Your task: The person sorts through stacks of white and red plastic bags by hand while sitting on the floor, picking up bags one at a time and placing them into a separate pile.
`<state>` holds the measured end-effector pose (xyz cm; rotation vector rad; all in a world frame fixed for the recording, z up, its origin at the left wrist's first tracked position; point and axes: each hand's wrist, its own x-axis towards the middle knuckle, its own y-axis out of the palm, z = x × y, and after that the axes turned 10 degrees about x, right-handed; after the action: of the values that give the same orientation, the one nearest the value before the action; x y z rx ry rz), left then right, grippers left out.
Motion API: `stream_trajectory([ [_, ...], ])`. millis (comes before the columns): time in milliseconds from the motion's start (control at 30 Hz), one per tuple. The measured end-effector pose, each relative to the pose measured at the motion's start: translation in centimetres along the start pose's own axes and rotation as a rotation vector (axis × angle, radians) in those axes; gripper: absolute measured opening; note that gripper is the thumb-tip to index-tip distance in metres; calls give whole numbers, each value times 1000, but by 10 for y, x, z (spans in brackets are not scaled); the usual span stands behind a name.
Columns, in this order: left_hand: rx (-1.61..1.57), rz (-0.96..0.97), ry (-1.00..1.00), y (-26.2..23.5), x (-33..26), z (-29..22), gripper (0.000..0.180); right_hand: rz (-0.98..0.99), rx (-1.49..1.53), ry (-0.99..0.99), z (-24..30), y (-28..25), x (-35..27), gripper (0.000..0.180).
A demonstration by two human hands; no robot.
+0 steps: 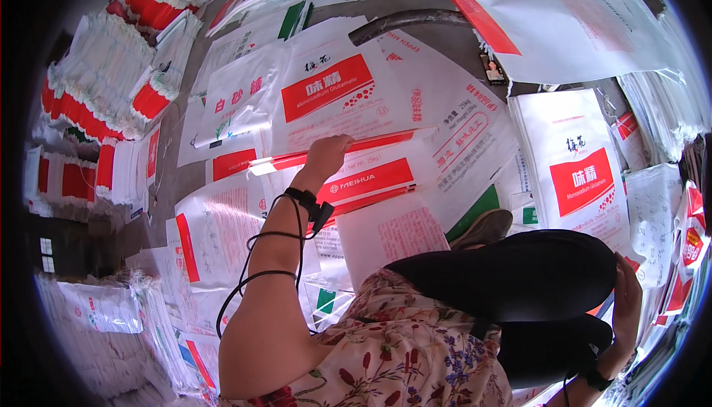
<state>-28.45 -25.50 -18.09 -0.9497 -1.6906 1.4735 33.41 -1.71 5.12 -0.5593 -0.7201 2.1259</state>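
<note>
My left hand [334,156], fingers closed, grips the red-banded edge of a flat white sack [430,156] lying among others in front of me. The sack's edge lifts into a fold there, and part of it is hidden by my hand. A white sack with a red panel [326,87] lies flat just beyond the hand. My right hand [627,299] rests against my bent knee at the lower right, its fingers stretched out and holding nothing that I can see.
Stacks of folded white and red sacks [100,73] stand along the left. A neat pile of sacks [571,162] lies to the right, and a large white sack [564,21] spreads across the far right. A dark curved bar [408,21] lies at the back. My shoe [483,227] stands on sacks.
</note>
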Motion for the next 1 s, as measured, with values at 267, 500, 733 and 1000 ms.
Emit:
stream_trajectory([
  [267, 220, -98, 250, -136, 10, -95, 24, -91, 15, 15, 25, -6, -10, 33],
  [500, -122, -267, 809, -259, -9, -243, 21, -352, -243, -555, 108, 7, 10, 56],
  [733, -35, -332, 1120, -289, -3, -366, 21, -359, -307, -691, 94, -6, 37, 49],
  [1000, 61, -351, 1082, -306, 7, -419, 19, -447, -344, -630, 47, -57, 23, 13],
])
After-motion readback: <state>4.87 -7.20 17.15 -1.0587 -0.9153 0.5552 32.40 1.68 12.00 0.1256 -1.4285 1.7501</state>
